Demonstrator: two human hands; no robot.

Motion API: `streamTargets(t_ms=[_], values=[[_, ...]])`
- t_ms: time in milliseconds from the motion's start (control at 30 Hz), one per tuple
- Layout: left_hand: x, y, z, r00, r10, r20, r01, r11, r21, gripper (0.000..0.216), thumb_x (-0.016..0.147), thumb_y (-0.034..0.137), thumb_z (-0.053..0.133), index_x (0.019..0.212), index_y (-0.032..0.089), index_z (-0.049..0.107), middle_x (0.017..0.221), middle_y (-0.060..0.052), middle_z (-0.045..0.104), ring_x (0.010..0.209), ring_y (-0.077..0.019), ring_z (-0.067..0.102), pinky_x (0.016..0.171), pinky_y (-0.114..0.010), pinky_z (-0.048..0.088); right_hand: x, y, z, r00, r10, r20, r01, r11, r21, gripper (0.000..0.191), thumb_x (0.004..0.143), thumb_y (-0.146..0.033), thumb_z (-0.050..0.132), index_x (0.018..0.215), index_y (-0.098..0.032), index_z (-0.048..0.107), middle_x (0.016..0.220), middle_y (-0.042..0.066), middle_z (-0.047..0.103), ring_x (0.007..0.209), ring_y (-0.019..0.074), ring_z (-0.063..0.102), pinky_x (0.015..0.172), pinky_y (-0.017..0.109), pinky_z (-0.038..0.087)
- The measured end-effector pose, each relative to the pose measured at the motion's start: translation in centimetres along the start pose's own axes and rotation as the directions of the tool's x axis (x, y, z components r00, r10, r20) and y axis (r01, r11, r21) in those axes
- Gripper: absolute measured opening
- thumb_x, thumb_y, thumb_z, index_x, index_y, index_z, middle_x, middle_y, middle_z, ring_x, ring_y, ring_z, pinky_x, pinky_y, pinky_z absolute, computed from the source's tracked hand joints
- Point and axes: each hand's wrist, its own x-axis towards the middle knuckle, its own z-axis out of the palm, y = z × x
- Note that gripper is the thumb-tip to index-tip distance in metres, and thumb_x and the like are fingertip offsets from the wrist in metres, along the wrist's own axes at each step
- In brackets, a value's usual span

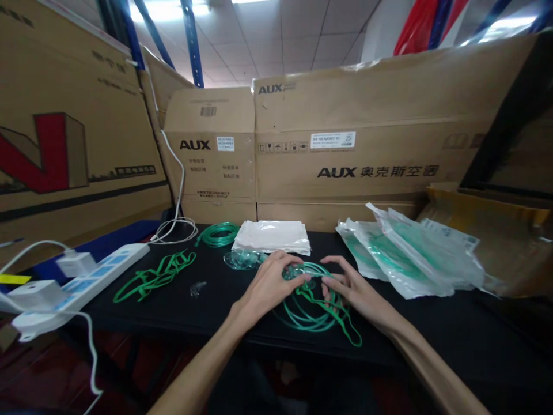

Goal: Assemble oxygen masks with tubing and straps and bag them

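Observation:
A coil of clear green tubing (309, 323) lies at the front of the black table, between my hands. A green elastic strap (352, 331) loops over it and hangs down at its right. My left hand (270, 285) is closed on the upper left of the bundle, thumb and fingers around the tubing and a clear plastic piece that is mostly hidden. On the right side, my right hand (352, 288) curls its fingers around the coil, with the index finger raised. Clear plastic masks or cups (244, 260) rest just beyond my left hand.
Behind are a tubing coil (219, 234) and white bags (272, 236). Loose green straps (158, 275) and small clear pieces (197, 288) lie left. Packaged green tubing (406, 253) is piled right. A power strip (82, 291) with cables borders the left; cardboard boxes (345, 199) wall the back.

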Motion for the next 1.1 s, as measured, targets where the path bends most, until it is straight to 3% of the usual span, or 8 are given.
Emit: streamTargets(t_ms=[133,300,500,567,700,900,1100], values=[[-0.8,-0.8,0.6,0.990,-0.073,0.124,0.074,0.997,-0.006,0.038,0.090,0.056,0.066,0.107,0.025,0.077,0.098,-0.005,0.069,0.087,-0.0207,0.064,0.080,-0.032,0.049,0.6,0.4,0.0,0.995,-0.101,0.010,0.101,0.983,-0.154,0.029,0.095,-0.048,0.062,0.103,-0.021,0.054,0.075,-0.003,0.065,0.066,0.0139,0.064,0.063,0.025,0.050],[-0.4,-0.7,0.7,0.974,-0.102,0.201,0.096,0.995,0.039,0.038,0.088,0.058,0.066,0.101,0.024,0.077,0.095,-0.004,0.072,0.087,-0.0214,0.065,0.079,-0.031,0.047,0.3,0.7,-0.3,0.992,-0.125,-0.009,0.110,0.902,-0.417,0.027,0.097,-0.047,0.059,0.097,-0.021,0.066,0.082,0.001,0.065,0.069,0.0156,0.061,0.063,0.027,0.049],[1.5,-0.7,-0.9,0.916,-0.137,0.378,0.155,0.988,-0.018,0.032,0.089,0.051,0.064,0.100,0.023,0.074,0.085,0.000,0.075,0.077,-0.0182,0.067,0.068,-0.027,0.044,0.4,0.8,-0.3,0.911,-0.412,-0.023,0.256,0.608,-0.751,0.017,0.093,-0.036,0.067,0.094,-0.022,0.076,0.107,0.009,0.059,0.103,0.0254,0.061,0.089,0.038,0.048],[1.9,-0.8,-1.1,0.901,-0.113,0.418,0.136,0.990,-0.025,0.029,0.091,0.048,0.061,0.099,0.024,0.076,0.084,0.001,0.075,0.076,-0.0172,0.066,0.067,-0.026,0.043,0.7,0.5,-0.1,0.917,-0.394,0.063,0.300,0.577,-0.760,0.014,0.095,-0.032,0.066,0.098,-0.021,0.075,0.105,0.008,0.063,0.101,0.0240,0.063,0.090,0.037,0.048],[2.2,-1.0,-1.0,0.889,-0.083,0.449,0.107,0.994,-0.028,0.030,0.094,0.043,0.056,0.100,0.025,0.079,0.082,0.002,0.074,0.075,-0.0160,0.063,0.067,-0.025,0.041,1.5,0.1,0.1,0.927,-0.311,0.207,0.365,0.637,-0.679,0.016,0.099,-0.027,0.060,0.104,-0.021,0.074,0.101,0.005,0.074,0.097,0.0211,0.069,0.090,0.033,0.050],[1.8,-1.7,-0.5,0.892,-0.095,0.441,0.098,0.995,0.016,0.035,0.094,0.050,0.056,0.103,0.025,0.079,0.081,0.002,0.074,0.073,-0.0162,0.062,0.066,-0.025,0.041,1.7,0.5,0.0,0.924,-0.331,0.193,0.371,0.645,-0.669,0.018,0.101,-0.030,0.058,0.102,-0.020,0.073,0.100,0.006,0.076,0.093,0.0206,0.071,0.088,0.030,0.051],[1.8,-1.8,-0.4,0.892,-0.064,0.448,0.073,0.997,-0.002,0.033,0.096,0.047,0.056,0.113,0.027,0.078,0.101,0.002,0.078,0.088,-0.0176,0.067,0.079,-0.024,0.046,1.6,0.7,-0.1,0.915,-0.335,0.226,0.391,0.590,-0.707,0.022,0.102,-0.030,0.055,0.097,-0.018,0.073,0.091,0.004,0.072,0.083,0.0180,0.067,0.077,0.027,0.047]])
